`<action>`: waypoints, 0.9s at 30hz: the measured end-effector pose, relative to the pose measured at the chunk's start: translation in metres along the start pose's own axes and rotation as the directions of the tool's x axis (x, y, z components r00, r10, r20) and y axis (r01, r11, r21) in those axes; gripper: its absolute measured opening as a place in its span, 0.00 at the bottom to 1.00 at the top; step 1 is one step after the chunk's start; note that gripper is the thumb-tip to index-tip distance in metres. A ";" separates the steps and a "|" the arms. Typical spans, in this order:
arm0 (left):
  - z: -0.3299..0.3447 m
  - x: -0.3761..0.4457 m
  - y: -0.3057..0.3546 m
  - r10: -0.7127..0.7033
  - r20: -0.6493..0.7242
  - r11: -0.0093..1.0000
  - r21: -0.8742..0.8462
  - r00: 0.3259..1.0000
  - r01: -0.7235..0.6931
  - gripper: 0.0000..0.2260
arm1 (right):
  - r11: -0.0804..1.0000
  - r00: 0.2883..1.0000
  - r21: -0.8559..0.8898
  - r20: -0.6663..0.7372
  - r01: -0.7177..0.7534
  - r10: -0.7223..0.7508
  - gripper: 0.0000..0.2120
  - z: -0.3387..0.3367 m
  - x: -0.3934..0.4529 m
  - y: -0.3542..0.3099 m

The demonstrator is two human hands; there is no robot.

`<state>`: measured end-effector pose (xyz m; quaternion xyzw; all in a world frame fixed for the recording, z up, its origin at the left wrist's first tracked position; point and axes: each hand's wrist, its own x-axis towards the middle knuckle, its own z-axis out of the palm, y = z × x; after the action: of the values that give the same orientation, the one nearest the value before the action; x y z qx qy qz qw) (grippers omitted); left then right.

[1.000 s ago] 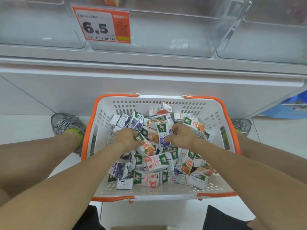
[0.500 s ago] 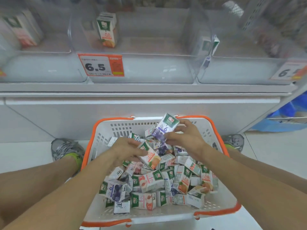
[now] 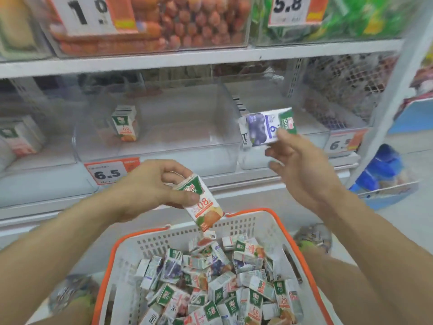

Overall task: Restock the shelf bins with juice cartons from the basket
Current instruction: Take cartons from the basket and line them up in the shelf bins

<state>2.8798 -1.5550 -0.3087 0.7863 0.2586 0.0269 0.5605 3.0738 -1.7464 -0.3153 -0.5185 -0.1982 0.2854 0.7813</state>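
My left hand (image 3: 150,184) grips an orange juice carton (image 3: 203,205), tilted bottom-down above the back rim of the white basket with orange trim (image 3: 110,259). My right hand (image 3: 297,165) pinches a purple grape juice carton (image 3: 264,129), held sideways in front of the right clear bin (image 3: 304,137). The middle clear bin (image 3: 164,146) holds one upright orange carton (image 3: 125,124). Several mixed juice cartons (image 3: 210,285) fill the basket below.
A left bin (image 3: 35,156) holds cartons at its far left. A 6.5 price tag (image 3: 109,172) hangs on the middle bin. The upper shelf carries bins of orange and green goods. A white shelf post (image 3: 389,95) stands right. Shoes flank the basket.
Both hands rose out of the basket, each with a carton, up to the level of the clear bins. The view tilted upward, showing the upper shelf.
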 end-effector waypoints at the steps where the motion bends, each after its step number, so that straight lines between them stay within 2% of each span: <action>1: -0.006 0.001 0.009 0.021 -0.001 0.997 0.076 1.000 -0.021 0.19 | 0.987 0.990 -0.108 -0.060 0.121 -0.128 0.09 -0.002 0.008 -0.014; 3: -0.018 0.004 0.020 0.047 0.008 0.975 0.216 0.999 -0.047 0.19 | 0.865 0.922 -0.389 -0.091 0.315 -0.377 0.13 -0.007 0.025 -0.037; 5: -0.025 0.008 0.024 0.061 0.013 0.954 0.292 0.998 -0.062 0.19 | 0.708 0.880 -0.598 -0.009 0.376 -0.476 0.16 -0.011 0.046 -0.051; 7: -0.026 0.010 0.017 0.072 -0.013 0.963 0.263 0.997 -0.066 0.19 | 0.562 0.918 -0.775 0.059 0.289 -0.391 0.17 -0.014 0.068 -0.055; 9: -0.025 0.008 0.004 0.053 -0.036 0.991 0.127 0.998 -0.048 0.20 | 0.381 0.972 -0.911 0.078 0.160 -0.220 0.18 -0.016 0.089 -0.051; 11: -0.025 0.008 -0.006 0.019 0.005 1.000 0.014 1.000 -0.019 0.21 | 0.206 0.992 -0.974 0.072 0.092 -0.103 0.18 -0.016 0.105 -0.040; 12: -0.025 0.009 -0.009 0.008 0.034 1.000 -0.005 0.999 -0.008 0.21 | 0.160 0.995 -0.983 0.076 0.085 -0.059 0.19 -0.013 0.111 -0.035; 15: -0.020 0.020 -0.014 -0.005 0.107 1.000 -0.027 0.994 0.008 0.21 | 0.142 0.996 -0.986 0.090 0.087 0.016 0.21 -0.002 0.126 -0.023; 19: -0.012 0.031 -0.016 0.024 0.137 0.999 -0.024 0.990 -0.021 0.21 | 0.114 0.997 -0.992 0.056 0.061 -0.047 0.24 0.009 0.139 -0.008; 22: -0.009 0.034 -0.015 0.044 0.147 0.998 -0.042 0.988 -0.038 0.21 | 0.227 0.995 -0.973 -0.055 -0.034 -0.086 0.23 0.007 0.140 -0.002; 24: -0.007 0.034 -0.013 0.049 0.156 0.998 -0.044 0.986 -0.043 0.20 | 0.258 0.994 -0.965 -0.067 -0.042 -0.087 0.20 0.007 0.141 -0.001; 27: -0.004 0.034 -0.010 0.043 0.157 0.997 -0.063 0.987 -0.034 0.21 | 0.119 0.998 -0.992 -0.044 -0.038 -0.050 0.18 0.007 0.136 -0.008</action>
<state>2.9044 -1.5337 -0.3244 0.7735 0.1972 -0.0169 0.6021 3.1744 -1.6554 -0.3037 -0.9147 -0.3136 0.0614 0.2472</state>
